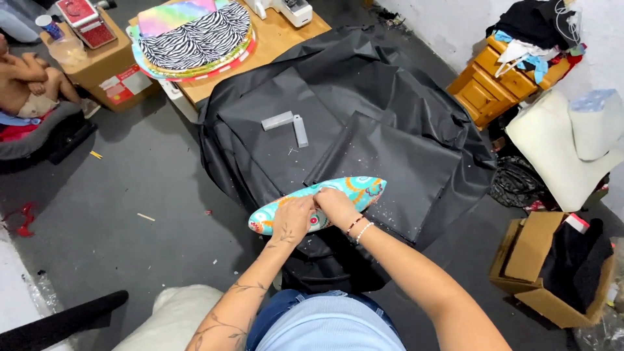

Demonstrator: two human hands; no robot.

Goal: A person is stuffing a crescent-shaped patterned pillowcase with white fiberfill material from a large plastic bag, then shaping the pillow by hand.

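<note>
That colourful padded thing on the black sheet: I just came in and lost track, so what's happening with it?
A person leans over a work surface draped in black fabric, both hands pressed on a turquoise patterned padded piece lying at its near edge. The left hand and right hand sit side by side on its middle. Two small grey blocks lie further back on the fabric, untouched.

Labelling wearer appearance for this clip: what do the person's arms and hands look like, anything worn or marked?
Both arms bare, no sleeves or gloves. Left hand has a small tattoo on its back; line-drawn vine tattoos run up the left forearm. Right hand is unmarked; its wrist carries two thin bracelets, one dark beaded, one white beaded.
</note>
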